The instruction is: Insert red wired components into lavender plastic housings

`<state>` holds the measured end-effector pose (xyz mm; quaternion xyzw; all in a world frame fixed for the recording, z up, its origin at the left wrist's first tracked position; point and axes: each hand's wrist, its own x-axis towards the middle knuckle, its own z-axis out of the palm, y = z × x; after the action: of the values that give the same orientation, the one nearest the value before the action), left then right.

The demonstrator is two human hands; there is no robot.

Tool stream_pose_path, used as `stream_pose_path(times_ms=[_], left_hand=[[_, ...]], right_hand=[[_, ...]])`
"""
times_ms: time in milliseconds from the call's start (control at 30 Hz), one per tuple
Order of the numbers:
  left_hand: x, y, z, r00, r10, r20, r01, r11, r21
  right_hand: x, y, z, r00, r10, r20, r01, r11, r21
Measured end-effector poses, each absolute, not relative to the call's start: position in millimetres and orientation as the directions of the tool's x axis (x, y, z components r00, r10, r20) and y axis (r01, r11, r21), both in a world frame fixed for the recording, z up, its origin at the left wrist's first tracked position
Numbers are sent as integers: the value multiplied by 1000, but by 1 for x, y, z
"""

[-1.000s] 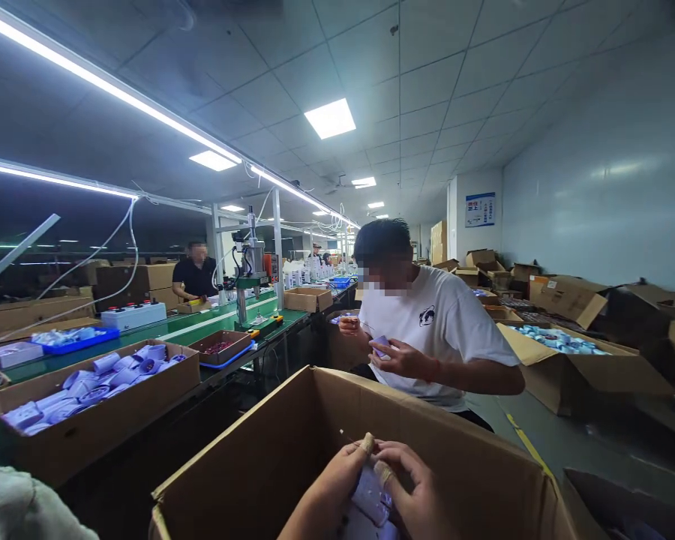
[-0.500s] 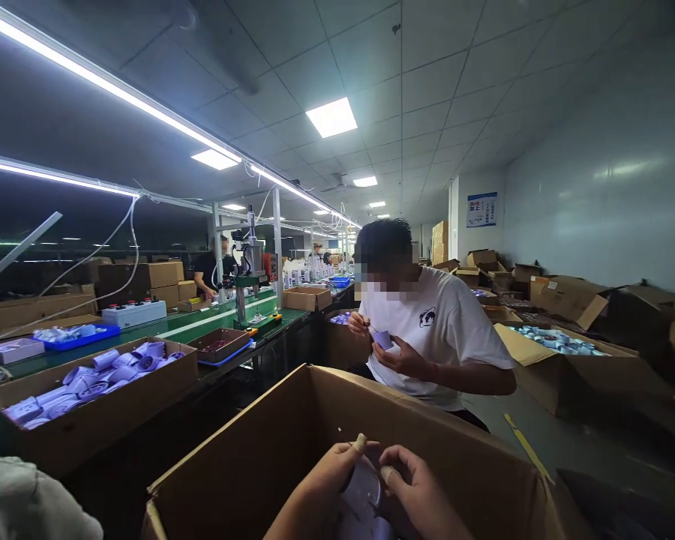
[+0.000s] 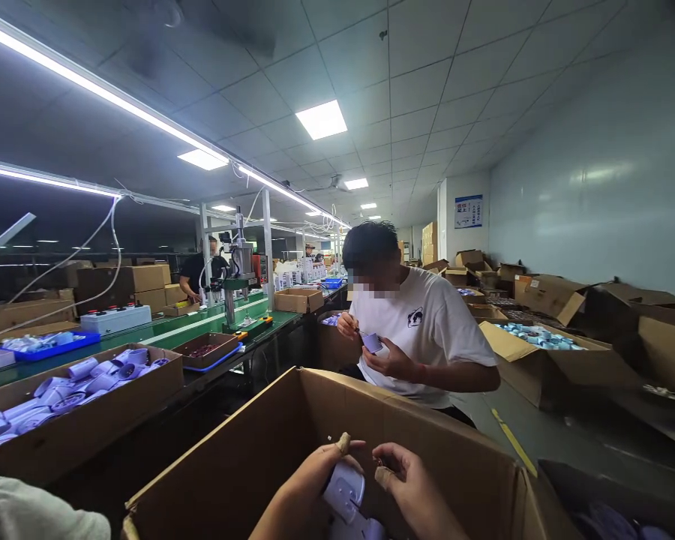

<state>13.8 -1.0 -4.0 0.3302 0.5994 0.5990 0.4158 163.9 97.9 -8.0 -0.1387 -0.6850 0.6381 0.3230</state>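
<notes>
- A white tiled ceiling (image 3: 427,82) carries square light panels (image 3: 321,119) and a long strip light (image 3: 106,94) running over the line.
- A pale blue wall (image 3: 596,202) stands on the right, with a poster (image 3: 468,211) on its white end section.
- A green conveyor bench (image 3: 163,330) runs along the left.
- The grey floor (image 3: 568,442) bears a yellow line (image 3: 511,442).
</notes>
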Motion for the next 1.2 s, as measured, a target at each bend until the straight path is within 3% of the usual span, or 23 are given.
stream_pose_path(times_ms=[133,300,733,867,1000,1133,1200], left_hand=[[17,-8,-1,-410,909,-79,-159,14,987],[19,-10,3,-420,898,-131,-269,15,963],[20,-6,7,-393,890,-231,-484,14,875],[23,-11,9,-375,868,-326,-520,95,849],[22,-16,17,-431,840,-330,-593,12,805],[13,-16,15,-565,797,-214,-496,-121,860],[10,-16,11,-656,744,-128,-358,-158,920]], right_hand=[[165,95,-7,-827,496,262,-262,73,-962],[163,91,-4,-722,640,261,-316,30,-948],[164,91,2,-670,679,301,-371,44,-927],[164,98,4,-573,769,284,-422,20,-906],[168,103,9,-532,799,280,-445,17,-895],[171,99,13,-568,777,272,-438,-6,-899],[173,95,16,-570,775,275,-446,-10,-895]])
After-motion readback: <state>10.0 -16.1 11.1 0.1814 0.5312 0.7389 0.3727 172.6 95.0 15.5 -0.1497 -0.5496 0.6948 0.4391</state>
